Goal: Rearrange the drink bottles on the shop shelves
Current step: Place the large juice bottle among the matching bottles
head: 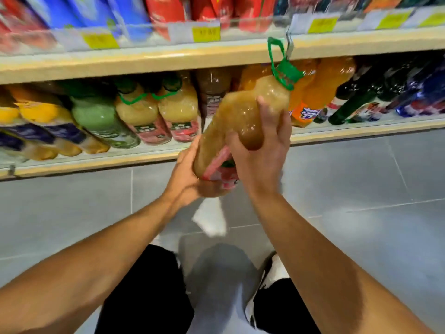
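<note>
Holding a juice bottle point(240, 121) tilted in front of the lower shelf point(96, 162).
Left hand point(190, 179) cups its base, right hand point(260, 150) wraps its middle; the looped green handle point(274, 54) could snag the upper shelf's hook point(290, 45).

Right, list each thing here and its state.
juice bottle: capped, tilted, held off the shelf
left hand: gripping the bottle's base
right hand: gripping its middle
shelf bottles: capped, standing in a row
green carry loop: sticking up
</note>
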`<state>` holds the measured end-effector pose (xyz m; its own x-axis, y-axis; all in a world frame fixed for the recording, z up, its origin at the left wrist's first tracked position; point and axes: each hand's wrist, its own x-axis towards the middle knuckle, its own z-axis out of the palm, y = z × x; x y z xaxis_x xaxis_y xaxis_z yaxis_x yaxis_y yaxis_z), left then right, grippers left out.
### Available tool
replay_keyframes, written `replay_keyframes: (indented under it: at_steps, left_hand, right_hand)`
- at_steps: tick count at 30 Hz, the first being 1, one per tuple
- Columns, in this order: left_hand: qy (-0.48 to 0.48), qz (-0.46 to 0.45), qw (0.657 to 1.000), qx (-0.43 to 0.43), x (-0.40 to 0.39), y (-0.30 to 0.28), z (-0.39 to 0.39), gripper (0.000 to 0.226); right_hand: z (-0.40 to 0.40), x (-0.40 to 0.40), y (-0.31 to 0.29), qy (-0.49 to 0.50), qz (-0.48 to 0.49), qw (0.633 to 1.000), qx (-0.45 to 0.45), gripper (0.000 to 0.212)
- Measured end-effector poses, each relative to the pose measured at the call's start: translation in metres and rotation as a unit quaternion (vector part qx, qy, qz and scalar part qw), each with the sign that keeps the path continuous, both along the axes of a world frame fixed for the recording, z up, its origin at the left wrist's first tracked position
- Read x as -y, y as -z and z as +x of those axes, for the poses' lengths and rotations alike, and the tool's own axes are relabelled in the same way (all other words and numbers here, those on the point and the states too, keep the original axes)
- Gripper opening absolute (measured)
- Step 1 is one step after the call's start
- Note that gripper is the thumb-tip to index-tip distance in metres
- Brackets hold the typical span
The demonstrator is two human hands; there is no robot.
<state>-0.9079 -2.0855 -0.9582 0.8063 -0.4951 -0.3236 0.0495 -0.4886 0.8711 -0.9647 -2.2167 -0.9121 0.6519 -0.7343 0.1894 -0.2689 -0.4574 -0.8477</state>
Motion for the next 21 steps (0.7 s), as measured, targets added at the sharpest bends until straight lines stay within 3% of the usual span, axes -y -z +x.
replay_keyframes:
  at_steps: [2, 4, 5, 7, 9, 15, 21]
  left_hand:
    - [-0.015, -0.039, 0.999, 0.015, 0.015, 0.040, 0.017, 0.094]
    - [-0.003, -0.051, 0.996, 0.067, 0.020, 0.088, 0.035, 0.080]
    - [-0.007, -0.068, 0.996, 0.051, 0.023, 0.103, 0.042, 0.077]
    - [0.038, -0.075, 0.994, 0.065, 0.032, 0.121, 0.055, 0.108]
    - [0.024, -0.073, 0.994, 0.072, 0.036, 0.140, 0.068, 0.130]
    - [0.043, -0.056, 0.985, 0.159, 0.040, 0.184, 0.098, 0.130]
    - [0.036, -0.082, 0.970, 0.227, 0.051, 0.204, 0.115, 0.130]
  right_hand:
    - [0.009, 0.008, 0.038, 0.010, -0.025, 1.000, 0.014, 0.071]
    - [0.017, 0.017, 0.072, 0.021, -0.051, 0.998, 0.037, 0.072]
    - [0.022, 0.021, 0.086, 0.028, -0.060, 0.997, 0.050, 0.072]
    - [0.031, 0.026, 0.112, 0.044, -0.051, 0.995, 0.075, 0.073]
    - [0.041, 0.031, 0.133, 0.064, -0.017, 0.993, 0.102, 0.075]
    - [0.061, 0.036, 0.176, 0.054, 0.000, 0.986, 0.157, 0.072]
    - [0.065, 0.039, 0.193, 0.036, -0.076, 0.979, 0.187, 0.071]
